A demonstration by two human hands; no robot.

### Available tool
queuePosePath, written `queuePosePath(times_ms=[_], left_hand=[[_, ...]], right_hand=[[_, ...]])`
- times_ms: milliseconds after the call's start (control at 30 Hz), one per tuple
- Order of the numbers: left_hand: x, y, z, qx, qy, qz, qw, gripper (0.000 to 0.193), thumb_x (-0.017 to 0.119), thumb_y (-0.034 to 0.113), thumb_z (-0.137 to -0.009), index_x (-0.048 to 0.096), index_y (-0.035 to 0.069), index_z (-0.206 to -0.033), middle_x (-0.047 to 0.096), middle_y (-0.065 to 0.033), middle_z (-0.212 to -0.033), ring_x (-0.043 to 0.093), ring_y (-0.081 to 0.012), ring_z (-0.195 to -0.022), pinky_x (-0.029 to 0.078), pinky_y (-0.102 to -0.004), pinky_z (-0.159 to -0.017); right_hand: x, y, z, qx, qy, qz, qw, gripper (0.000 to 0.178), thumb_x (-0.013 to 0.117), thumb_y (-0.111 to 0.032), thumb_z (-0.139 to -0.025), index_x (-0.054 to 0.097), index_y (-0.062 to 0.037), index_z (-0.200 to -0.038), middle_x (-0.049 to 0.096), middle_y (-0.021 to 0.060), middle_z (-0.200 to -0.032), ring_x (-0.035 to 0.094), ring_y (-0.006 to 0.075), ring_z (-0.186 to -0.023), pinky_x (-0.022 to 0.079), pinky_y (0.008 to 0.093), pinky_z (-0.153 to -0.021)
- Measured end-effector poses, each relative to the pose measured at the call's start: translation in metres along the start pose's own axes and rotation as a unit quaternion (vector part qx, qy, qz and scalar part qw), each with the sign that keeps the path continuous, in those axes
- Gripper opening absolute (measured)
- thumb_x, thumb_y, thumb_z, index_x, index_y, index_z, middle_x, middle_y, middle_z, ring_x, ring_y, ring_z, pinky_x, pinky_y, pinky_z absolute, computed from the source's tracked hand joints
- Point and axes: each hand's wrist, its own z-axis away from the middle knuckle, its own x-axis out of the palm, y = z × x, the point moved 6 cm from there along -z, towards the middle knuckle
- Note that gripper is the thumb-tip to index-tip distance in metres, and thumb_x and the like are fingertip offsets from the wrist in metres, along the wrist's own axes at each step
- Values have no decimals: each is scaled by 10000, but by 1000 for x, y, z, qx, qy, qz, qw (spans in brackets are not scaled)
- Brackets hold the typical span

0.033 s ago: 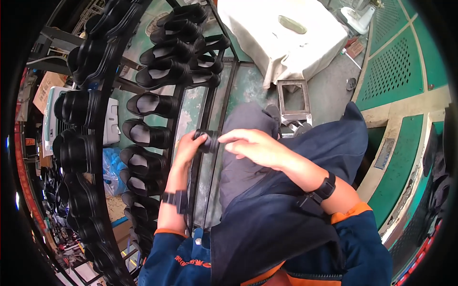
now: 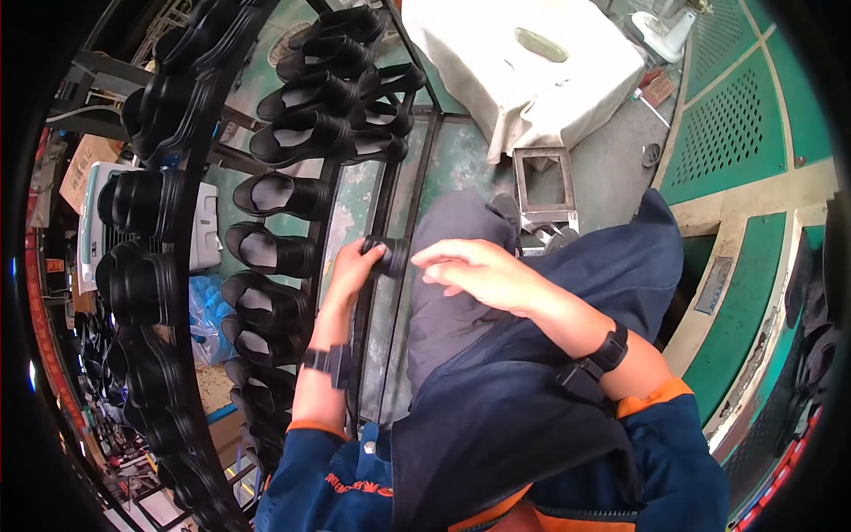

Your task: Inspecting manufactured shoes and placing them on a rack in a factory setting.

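Observation:
A black shoe, seen end-on, is gripped in my left hand with the thumb on its near side. It is above the lower bars of the metal rack. Just right of the shoe hovers my right hand, fingers stretched out and apart from it, over my grey-trousered knee. To the left, a row of black shoes with pale insoles lies on the rack, toes pointing left. More black shoes line a higher shelf bar at the far left.
Ahead stands a block under a cream cloth, with a square metal frame before it. Green perforated panels run along the right. A pale plastic case and a blue plastic bag sit behind the rack at left.
My left hand has tilted the shoe slightly and risen a little. My right hand has shifted very slightly to the right.

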Motion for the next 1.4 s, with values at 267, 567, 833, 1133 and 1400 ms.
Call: queuePosePath(times_ms=[267, 567, 833, 1133, 1400], left_hand=[[-21, -80, -114, -18, 173, -397, 901, 346, 618, 218, -879, 671, 43, -1173, 710, -217, -1094, 665, -412, -1051, 508, -530, -908], [29, -33, -60, 116, 87, -131, 981, 647, 678, 254, -921, 455, -14, -1465, 534, -257, -1428, 549, -330, -1302, 449, -409, -1069], [63, 201, -31, 339, -39, -44, 939, 382, 554, 165, -1037, 574, -50, -1352, 661, -149, -1270, 618, -211, -1178, 465, -336, -1021], [149, 208, -26, 281, -145, -141, 938, 367, 584, 159, -980, 628, -82, -1252, 706, -138, -1104, 664, -189, -959, 504, -307, -896], [162, 208, -38, 254, -153, -221, 929, 366, 581, 158, -980, 621, -88, -1248, 698, -150, -1087, 685, -201, -967, 511, -311, -905]], right_hand=[[-21, 5, 16, 46, 15, -12, 999, 318, 554, -202, -1013, 650, -32, -1264, 691, 116, -1135, 671, 173, -988, 512, 287, -828], [-29, -45, 18, -4, -24, 63, 998, 293, 621, -206, -1007, 661, -50, -1251, 709, 75, -1078, 694, 149, -929, 548, 287, -811], [-97, -221, 112, -61, 33, 405, 912, 405, 671, -382, -885, 737, -34, -1084, 741, 77, -946, 712, 176, -836, 557, 334, -738], [-315, -241, 568, -166, 566, 351, 728, 360, 641, -313, -974, 706, -50, -1210, 727, 99, -1109, 715, 194, -952, 557, 305, -821], [-265, -78, 881, 423, 750, 467, 199, 734, 337, -677, -980, 729, -69, -1102, 662, 223, -1239, 624, 363, -1182, 498, 491, -965]])
